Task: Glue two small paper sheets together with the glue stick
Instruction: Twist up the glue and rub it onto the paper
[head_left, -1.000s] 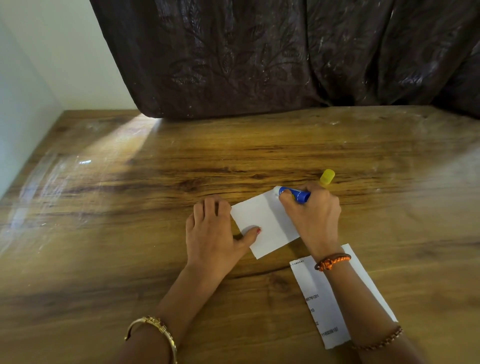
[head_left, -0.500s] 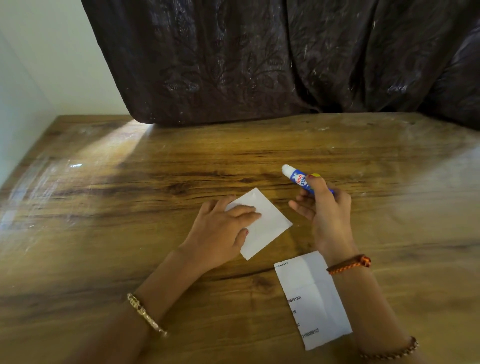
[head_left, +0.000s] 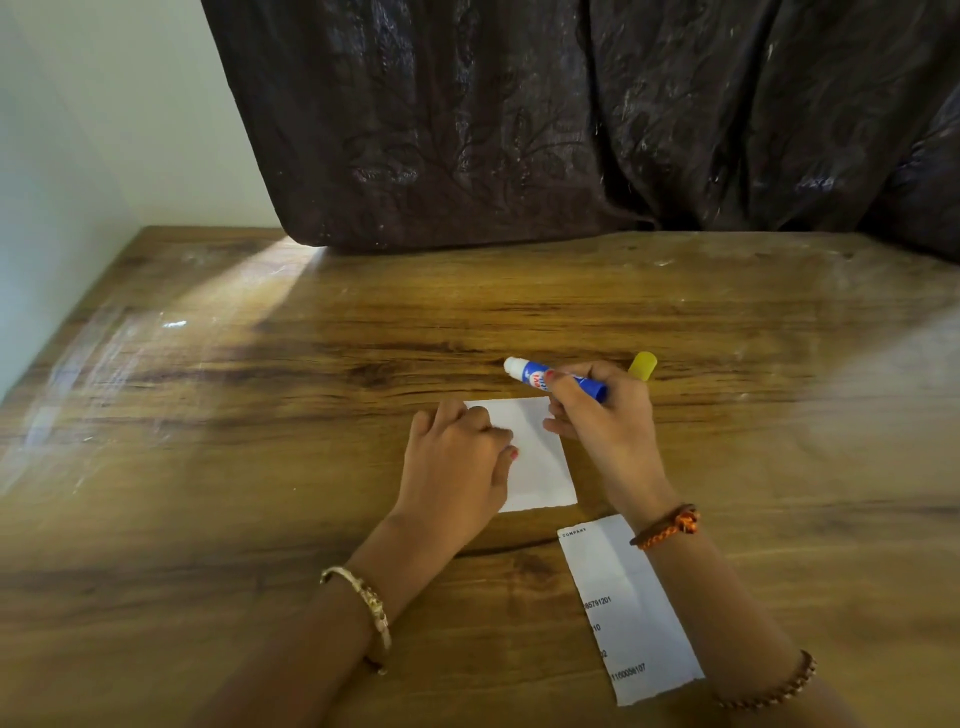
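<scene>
A small plain white sheet (head_left: 537, 457) lies flat on the wooden table (head_left: 260, 415). My left hand (head_left: 457, 462) rests palm down on its left part, fingers pressing the paper. My right hand (head_left: 605, 415) holds a blue glue stick (head_left: 553, 378) above the sheet's far right corner, its white uncapped tip pointing left and lifted off the paper. A second white sheet (head_left: 628, 608) with printed numbers lies nearer to me, partly under my right forearm. The yellow cap (head_left: 643, 365) stands on the table just behind my right hand.
A dark patterned curtain (head_left: 519, 130) hangs over the table's far edge. A pale wall (head_left: 78, 156) borders the table on the left. Bare wood stretches to the left and to the far right.
The glue stick left the sheet and rose, tip pointing left. My left hand slid onto the sheet and turned it squarer. The view shifted.
</scene>
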